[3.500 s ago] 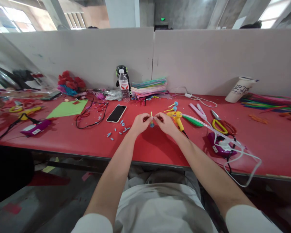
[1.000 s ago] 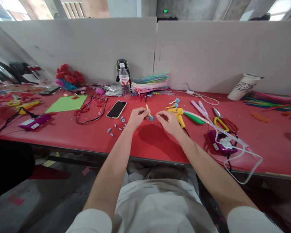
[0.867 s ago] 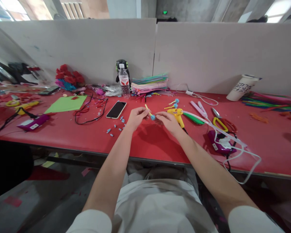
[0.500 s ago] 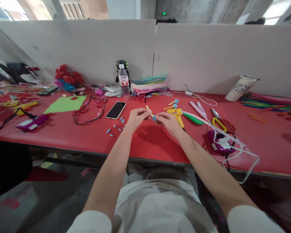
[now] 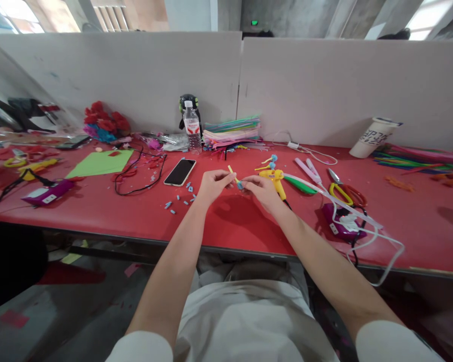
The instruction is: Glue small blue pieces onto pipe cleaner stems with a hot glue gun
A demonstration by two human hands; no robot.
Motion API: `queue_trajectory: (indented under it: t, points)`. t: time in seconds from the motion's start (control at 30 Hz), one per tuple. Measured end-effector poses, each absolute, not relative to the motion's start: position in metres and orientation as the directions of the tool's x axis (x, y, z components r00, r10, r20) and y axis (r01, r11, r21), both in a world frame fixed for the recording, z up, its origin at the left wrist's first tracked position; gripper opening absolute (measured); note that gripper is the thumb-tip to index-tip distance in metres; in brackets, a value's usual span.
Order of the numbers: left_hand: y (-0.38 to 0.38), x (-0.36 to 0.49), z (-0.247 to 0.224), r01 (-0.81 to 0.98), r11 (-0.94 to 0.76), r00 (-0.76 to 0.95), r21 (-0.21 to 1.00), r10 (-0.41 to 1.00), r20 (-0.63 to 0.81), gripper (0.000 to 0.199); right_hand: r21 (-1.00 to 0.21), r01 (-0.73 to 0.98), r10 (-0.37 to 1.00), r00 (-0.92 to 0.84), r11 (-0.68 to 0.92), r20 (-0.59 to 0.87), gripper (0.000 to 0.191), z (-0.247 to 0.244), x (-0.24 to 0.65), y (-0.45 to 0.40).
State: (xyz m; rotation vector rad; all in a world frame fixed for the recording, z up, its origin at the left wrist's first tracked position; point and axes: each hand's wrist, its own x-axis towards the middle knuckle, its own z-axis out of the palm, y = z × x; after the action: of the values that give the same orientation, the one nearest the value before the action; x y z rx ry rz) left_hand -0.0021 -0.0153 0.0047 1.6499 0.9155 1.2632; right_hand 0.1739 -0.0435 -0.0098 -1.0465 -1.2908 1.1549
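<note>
In the head view, midway between the near and far edges of the tabletop [image 5: 234, 229], the left hand [image 5: 215, 185] pinches a yellow stem [image 5: 230, 169] and the right hand's [image 5: 262, 191] fingers its blue tip [image 5: 239, 185], seemingly light, soft and bendable, best held by the stem.

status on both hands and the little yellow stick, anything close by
Left hand pinching thin yellow stick. Right hand at its small blue end. Yellow plastic glue gun lying close beside right hand.

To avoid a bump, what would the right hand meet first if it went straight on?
Probably the left hand, across the small blue-tipped stick both seem to pinch; depth is unclear.
</note>
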Motion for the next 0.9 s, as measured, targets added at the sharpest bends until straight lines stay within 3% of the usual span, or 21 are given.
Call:
queue_trajectory:
  t: [0.5, 0.77, 0.9]
  points:
    - [-0.0161, -0.0001, 0.0025, 0.116, -0.403, 0.253, 0.908, 0.896, 0.365, 0.034, -0.955, 0.187, 0.973, -0.044, 0.231, 0.226, 0.02, -0.0087, 0.1749, -0.045]
    - [-0.0171, -0.0009, 0.005, 0.14, -0.418, 0.22, 0.898, 0.897, 0.383, 0.035, -0.993, -0.02, 0.993, -0.026, 0.113, 0.114, 0.02, -0.0107, 0.175, -0.042]
    - [-0.0162, -0.0014, 0.0037, 0.147, -0.419, 0.211, 0.896, 0.898, 0.386, 0.035, -0.991, 0.012, 0.989, -0.062, 0.133, 0.132, 0.021, -0.0067, 0.1735, -0.0442]
